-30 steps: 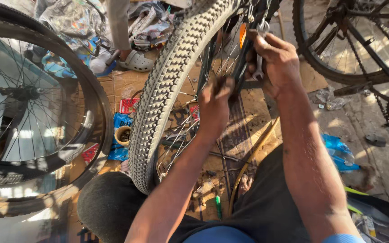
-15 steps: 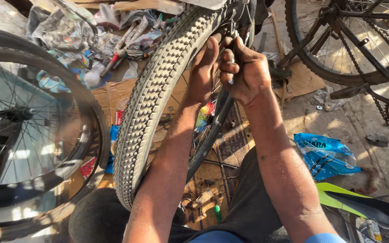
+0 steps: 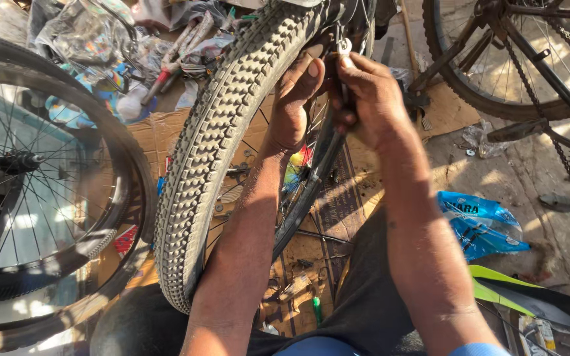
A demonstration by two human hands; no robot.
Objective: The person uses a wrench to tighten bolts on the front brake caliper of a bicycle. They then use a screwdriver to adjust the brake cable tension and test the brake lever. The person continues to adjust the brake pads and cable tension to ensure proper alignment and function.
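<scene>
knobby tyre [image 3: 212, 151] | black, upright, tilted, mid-frame || wrench [image 3: 344, 49] | small, silver, at wheel's top

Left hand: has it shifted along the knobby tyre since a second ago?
Yes. The left hand has moved up along the knobby tyre, closer beside the right hand.

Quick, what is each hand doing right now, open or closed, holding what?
Left hand: open, pressed on the knobby tyre, holding nothing visible.
Right hand: closed on a small metal spanner.
</scene>
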